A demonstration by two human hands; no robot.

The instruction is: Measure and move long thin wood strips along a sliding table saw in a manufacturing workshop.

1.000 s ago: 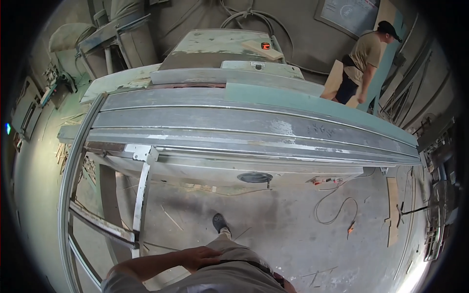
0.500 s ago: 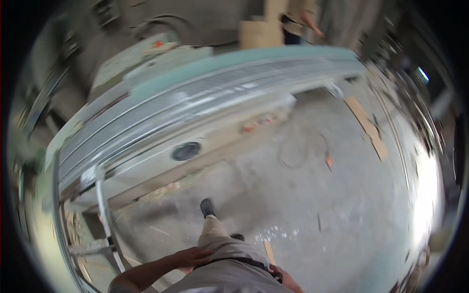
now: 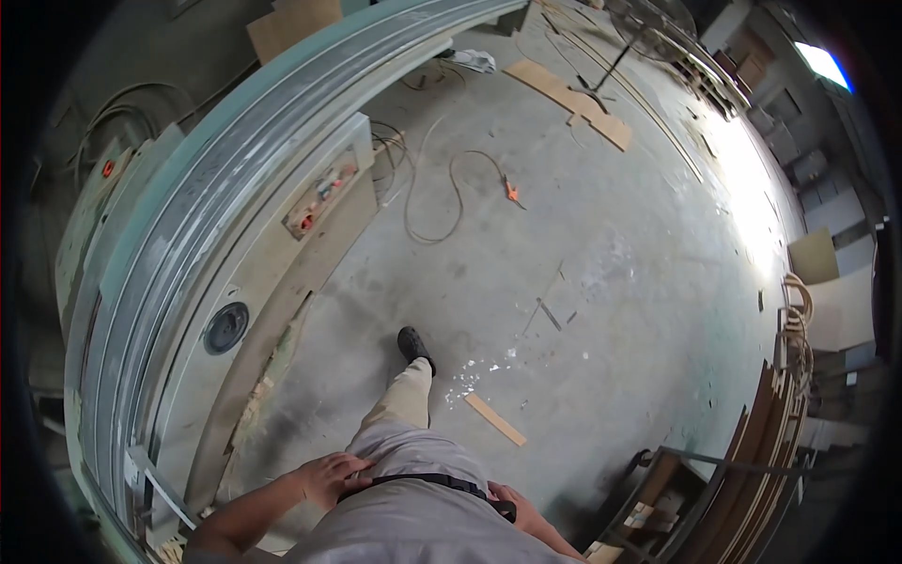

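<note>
Head view: our left hand (image 3: pixel 331 477) lies flat on our hip, fingers loosely spread, holding nothing. Right hand (image 3: pixel 519 512) sits at the belt (image 3: pixel 427 481) on the other side, half hidden, so we cannot tell its grip. Long green machine worktop (image 3: pixel 202 240) runs along our left. Wood offcut (image 3: pixel 495 419) on the concrete floor (image 3: pixel 639 282) just right of our shoe (image 3: pixel 414 345).

Beige trousers (image 3: pixel 404 414), black shoe (image 3: pixel 414 344), grey-green machine (image 3: pixel 216 207), orange-tipped hose (image 3: pixel 470 188).
</note>
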